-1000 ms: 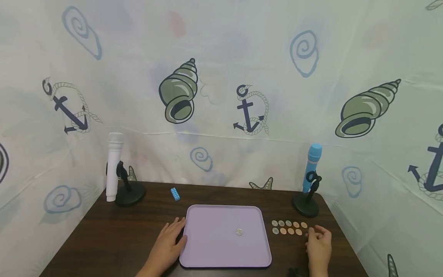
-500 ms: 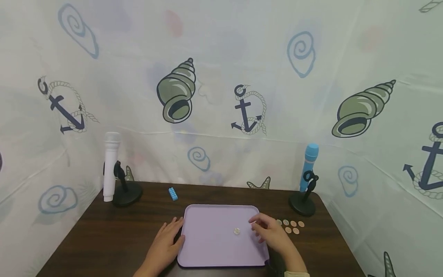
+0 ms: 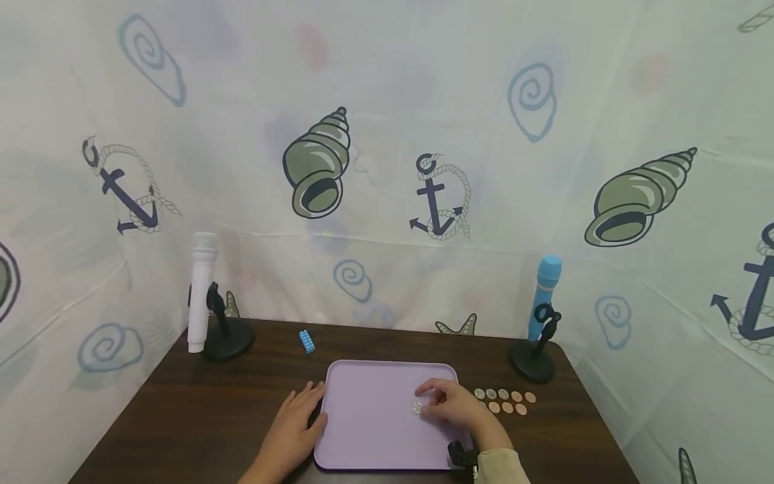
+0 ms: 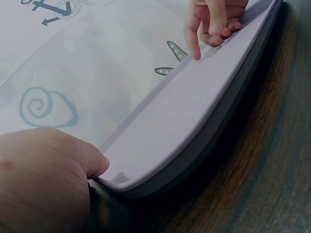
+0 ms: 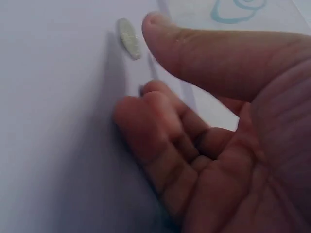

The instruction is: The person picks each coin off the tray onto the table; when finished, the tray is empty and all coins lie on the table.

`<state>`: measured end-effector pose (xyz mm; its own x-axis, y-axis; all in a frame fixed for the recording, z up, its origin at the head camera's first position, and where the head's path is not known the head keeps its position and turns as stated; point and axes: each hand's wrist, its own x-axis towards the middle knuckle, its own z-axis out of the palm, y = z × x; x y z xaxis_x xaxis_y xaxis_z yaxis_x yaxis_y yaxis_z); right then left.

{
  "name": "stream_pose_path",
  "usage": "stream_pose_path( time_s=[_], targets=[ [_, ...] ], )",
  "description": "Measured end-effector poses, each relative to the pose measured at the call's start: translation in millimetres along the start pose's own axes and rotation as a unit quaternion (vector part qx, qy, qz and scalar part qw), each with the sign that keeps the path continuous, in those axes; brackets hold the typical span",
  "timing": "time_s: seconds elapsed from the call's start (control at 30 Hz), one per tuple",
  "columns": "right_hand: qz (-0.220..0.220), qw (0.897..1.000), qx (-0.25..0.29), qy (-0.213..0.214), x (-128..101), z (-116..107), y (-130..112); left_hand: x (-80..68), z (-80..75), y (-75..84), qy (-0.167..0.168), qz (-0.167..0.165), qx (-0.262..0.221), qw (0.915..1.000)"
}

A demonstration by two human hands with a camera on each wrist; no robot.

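My left hand (image 3: 295, 425) rests at the left edge of the lilac tray (image 3: 363, 444), its fingers spread. In the left wrist view, the left thumb (image 4: 97, 162) lies on the tray's rim. Over the right part of the tray is my right hand (image 3: 455, 410), index finger stretched and the other fingers bent. A single silvery coin (image 3: 417, 408) lies on the tray, right by that hand's thumb tip. The right wrist view shows a small gap between the thumb (image 5: 194, 51) and the coin (image 5: 128, 39), with nothing held.
Right of the tray, silvery and copper-coloured coins (image 3: 507, 407) lie in two rows, partly hidden by my right hand. A blue toy brick (image 3: 307, 341) lies behind the tray. White (image 3: 201, 292) and blue (image 3: 544, 296) microphones stand with black stands at the back corners, before a patterned cloth.
My right hand has moved left from the far end of the coin rows onto the tray, beside the single coin. The left hand has stayed at the tray's edge.
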<state>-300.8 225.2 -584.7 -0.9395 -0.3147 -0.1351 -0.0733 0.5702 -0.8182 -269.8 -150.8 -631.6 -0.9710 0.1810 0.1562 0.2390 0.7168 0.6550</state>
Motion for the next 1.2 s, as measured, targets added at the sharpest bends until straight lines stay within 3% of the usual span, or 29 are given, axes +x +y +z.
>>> stream_pose_path(
  time_s=[0.3, 0.43, 0.87, 1.2],
  targets=[
    [-0.038, 0.997, -0.058, 0.026, 5, 10, -5, 0.0, -6.5, -2.6, 0.006, 0.001, 0.01, 0.9999],
    [-0.031, 0.997, -0.062, 0.032, 5, 13, -3, -2.0, -5.0, -4.2, 0.0, 0.003, 0.01, 0.9999],
    [-0.041, 0.999, -0.011, 0.021, 2, 10, 1, -4.8, -3.6, -4.3, -0.013, -0.015, 0.004, 0.9998],
    [-0.016, 0.998, 0.017, 0.055, -3, 17, 6, -3.6, -0.1, -1.1, -0.003, -0.006, -0.006, 1.0]
  ],
)
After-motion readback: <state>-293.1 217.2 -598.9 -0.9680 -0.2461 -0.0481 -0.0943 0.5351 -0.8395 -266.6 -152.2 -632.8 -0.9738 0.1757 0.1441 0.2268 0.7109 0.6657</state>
